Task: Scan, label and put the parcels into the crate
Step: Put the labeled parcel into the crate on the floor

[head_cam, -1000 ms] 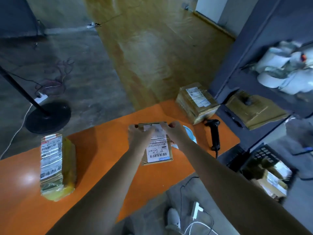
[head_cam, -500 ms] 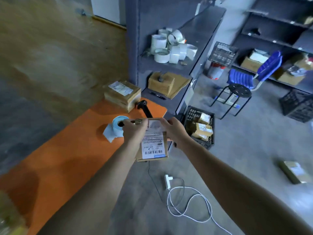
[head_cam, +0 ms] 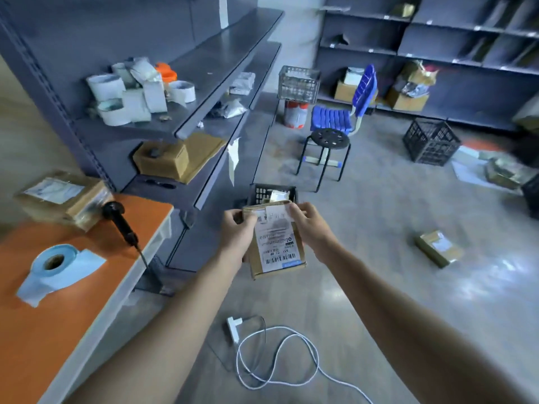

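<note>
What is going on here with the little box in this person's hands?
A person is handling parcels. Both hands hold a small cardboard parcel in the air, off to the side of the orange table. The left hand grips its upper left corner, and the right hand holds its top right edge. A black crate with parcels inside stands on the floor just beyond. A barcode scanner and a blue label roll lie on the table.

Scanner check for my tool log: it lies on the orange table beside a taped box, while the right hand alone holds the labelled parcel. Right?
Not alone: the head view shows the left hand and the right hand both holding the labelled parcel. The scanner does lie on the orange table beside the taped box.
</note>
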`<state>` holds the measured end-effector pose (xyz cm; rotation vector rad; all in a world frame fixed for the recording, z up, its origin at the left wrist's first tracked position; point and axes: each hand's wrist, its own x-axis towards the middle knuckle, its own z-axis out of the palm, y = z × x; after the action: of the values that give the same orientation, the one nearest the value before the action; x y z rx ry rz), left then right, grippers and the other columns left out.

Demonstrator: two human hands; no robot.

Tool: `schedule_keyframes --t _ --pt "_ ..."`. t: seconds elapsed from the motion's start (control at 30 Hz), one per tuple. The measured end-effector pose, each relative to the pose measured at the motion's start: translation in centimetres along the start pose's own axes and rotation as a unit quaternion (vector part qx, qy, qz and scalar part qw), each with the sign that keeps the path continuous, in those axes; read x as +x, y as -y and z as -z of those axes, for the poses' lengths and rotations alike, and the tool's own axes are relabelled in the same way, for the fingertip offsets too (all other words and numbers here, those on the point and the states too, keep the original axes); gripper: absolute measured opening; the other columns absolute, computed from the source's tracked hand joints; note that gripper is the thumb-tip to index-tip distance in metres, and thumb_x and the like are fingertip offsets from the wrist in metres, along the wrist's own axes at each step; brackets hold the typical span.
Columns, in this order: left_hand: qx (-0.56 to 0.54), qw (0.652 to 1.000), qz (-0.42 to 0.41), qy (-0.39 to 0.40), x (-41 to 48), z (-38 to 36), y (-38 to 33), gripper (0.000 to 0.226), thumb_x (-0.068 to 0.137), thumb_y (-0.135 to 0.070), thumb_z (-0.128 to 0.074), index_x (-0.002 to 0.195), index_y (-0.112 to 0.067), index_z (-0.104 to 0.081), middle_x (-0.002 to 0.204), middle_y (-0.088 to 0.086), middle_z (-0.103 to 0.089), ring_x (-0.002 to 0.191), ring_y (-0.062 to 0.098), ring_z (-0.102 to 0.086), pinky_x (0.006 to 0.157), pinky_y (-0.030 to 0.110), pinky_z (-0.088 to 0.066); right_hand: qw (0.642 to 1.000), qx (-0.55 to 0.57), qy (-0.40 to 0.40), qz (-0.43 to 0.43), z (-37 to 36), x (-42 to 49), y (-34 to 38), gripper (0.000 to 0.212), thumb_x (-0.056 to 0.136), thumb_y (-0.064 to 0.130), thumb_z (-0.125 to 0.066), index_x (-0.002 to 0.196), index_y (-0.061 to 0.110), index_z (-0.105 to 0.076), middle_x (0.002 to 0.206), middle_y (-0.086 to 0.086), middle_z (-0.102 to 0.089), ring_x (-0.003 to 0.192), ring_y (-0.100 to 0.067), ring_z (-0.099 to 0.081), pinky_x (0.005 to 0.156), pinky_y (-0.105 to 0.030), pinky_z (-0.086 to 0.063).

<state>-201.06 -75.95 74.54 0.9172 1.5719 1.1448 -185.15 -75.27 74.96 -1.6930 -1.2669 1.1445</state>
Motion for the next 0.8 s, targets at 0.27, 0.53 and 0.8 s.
schedule_keyframes --t 0.27,0.53,0.8 --pt "0.022 0.999 0.026 -0.008 2.3 -12.3 0.5 0.02 0.087 -0.03 -0.061 0.102 -0.023 -0.05 0.097 -0.003 -0.062 0.082 0.009 -0.06 0.058 0.027 -0.042 0.999 -0.026 0.019 -0.021 9.7 7.3 -3.5 0.036 0.098 0.047 -0.047 0.11 0.014 -0.05 0.109 -0.011 -0.068 0.095 -0.032 -0.068 0.083 -0.048 -0.053" --pt "0.046 0.997 0.069 0.003 10.1 -19.3 2.1 0.027 0.086 -0.035 -0.058 0.112 -0.03 -0.05 0.098 -0.009 -0.063 0.091 0.011 -0.06 0.072 0.034 -0.051 0.997 -0.021 0.062 -0.052 12.6 17.6 -6.4 0.029 0.097 0.052 -0.047 0.101 0.023 -0.047 0.102 -0.002 -0.069 0.082 -0.02 -0.071 0.074 -0.042 -0.059" --pt "0.033 0.989 0.145 0.001 25.0 -25.6 6.3 0.024 0.086 -0.036 -0.056 0.109 -0.03 -0.053 0.096 -0.006 -0.067 0.087 0.014 -0.065 0.075 0.041 -0.058 0.984 -0.102 0.116 -0.088 10.4 35.5 -9.7 0.031 0.098 0.05 -0.045 0.113 0.022 -0.047 0.102 -0.002 -0.067 0.079 -0.019 -0.07 0.072 -0.039 -0.059"
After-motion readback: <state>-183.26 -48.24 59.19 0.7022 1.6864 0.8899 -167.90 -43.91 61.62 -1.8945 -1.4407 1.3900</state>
